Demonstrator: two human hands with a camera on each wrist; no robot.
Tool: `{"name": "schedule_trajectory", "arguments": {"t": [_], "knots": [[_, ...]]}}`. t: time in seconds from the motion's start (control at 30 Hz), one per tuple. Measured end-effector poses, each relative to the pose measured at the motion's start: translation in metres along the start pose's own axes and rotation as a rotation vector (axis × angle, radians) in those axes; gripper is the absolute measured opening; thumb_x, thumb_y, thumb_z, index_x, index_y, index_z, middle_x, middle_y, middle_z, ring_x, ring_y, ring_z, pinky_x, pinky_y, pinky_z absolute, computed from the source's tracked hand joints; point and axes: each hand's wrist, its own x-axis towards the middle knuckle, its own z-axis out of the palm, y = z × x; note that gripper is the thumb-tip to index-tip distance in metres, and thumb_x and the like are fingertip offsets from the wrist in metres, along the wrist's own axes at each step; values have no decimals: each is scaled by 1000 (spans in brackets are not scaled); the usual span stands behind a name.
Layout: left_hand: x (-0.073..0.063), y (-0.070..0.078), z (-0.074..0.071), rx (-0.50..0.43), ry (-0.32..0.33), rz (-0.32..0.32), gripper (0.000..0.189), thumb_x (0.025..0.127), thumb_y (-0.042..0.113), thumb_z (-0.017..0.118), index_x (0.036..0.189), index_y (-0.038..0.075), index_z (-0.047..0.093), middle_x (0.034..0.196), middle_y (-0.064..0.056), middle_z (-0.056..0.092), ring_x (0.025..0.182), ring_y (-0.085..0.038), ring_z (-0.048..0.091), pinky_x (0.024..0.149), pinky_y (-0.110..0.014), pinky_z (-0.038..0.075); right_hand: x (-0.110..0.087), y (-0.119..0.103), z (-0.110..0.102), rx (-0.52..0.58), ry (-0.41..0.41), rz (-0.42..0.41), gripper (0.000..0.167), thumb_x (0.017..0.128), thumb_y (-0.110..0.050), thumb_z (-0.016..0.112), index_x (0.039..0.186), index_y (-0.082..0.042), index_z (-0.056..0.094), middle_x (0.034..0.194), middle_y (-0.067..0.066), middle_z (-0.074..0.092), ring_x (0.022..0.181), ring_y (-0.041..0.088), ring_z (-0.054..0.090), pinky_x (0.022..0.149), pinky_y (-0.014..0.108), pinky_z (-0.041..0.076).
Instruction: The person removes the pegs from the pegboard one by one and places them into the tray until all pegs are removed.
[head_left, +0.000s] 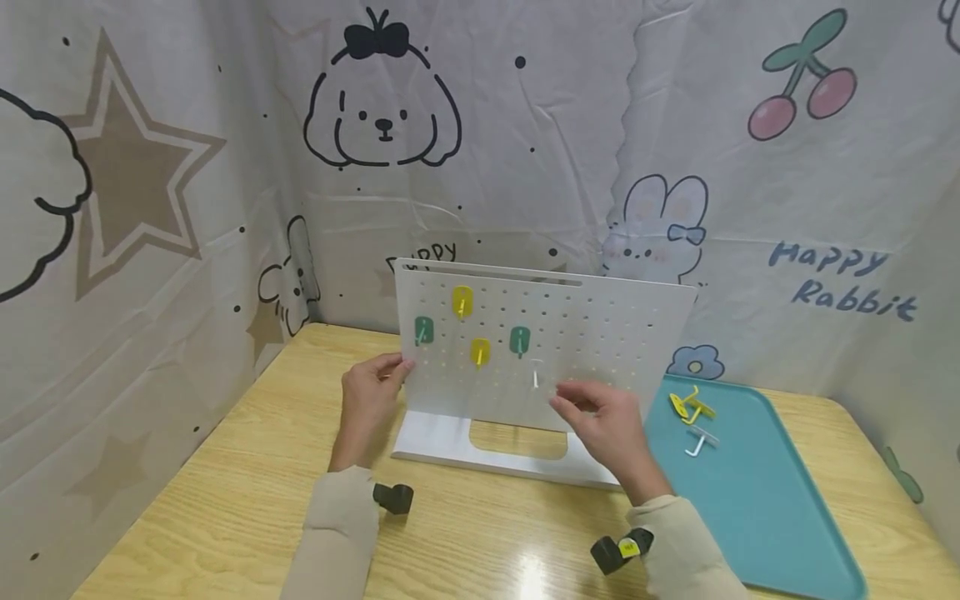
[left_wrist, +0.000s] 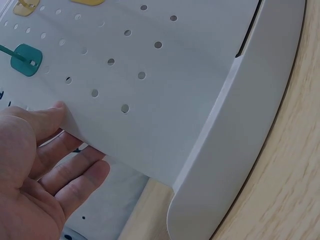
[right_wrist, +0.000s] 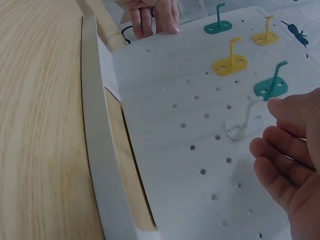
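A white pegboard [head_left: 600, 325] stands upright on its base, bearing two yellow hooks, two green hooks and a white hook [head_left: 536, 375]. My left hand [head_left: 371, 396] grips the board's left edge, thumb on the front face and fingers behind. Beside the white hook, on its right, is my right hand [head_left: 606, 421], its fingers loosely bent with nothing between them. In the right wrist view the thumb is close to the tip of the white hook [right_wrist: 235, 131], seemingly apart from it. A green hook [right_wrist: 271, 88] sits just above that.
A blue tray [head_left: 757, 508] lies right of the board, with yellow hooks [head_left: 693, 406] and another white hook [head_left: 702, 440] on it. The pegboard's base [head_left: 431, 437] has a cut-out in its middle. Printed cloth [head_left: 510, 150] surrounds the wooden table [head_left: 247, 467].
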Motion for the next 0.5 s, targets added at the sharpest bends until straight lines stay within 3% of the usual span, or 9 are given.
{"name": "schedule_trajectory", "arguments": {"t": [0.5], "knots": [[1, -1, 1, 0, 4, 4, 25, 98, 25, 69, 114, 7, 74, 102, -10, 74, 89, -23, 71, 74, -39, 56, 10, 0, 27, 53, 26, -16, 14, 89, -13, 79, 102, -6, 78, 93, 0, 75, 79, 13, 69, 67, 32, 57]]}}
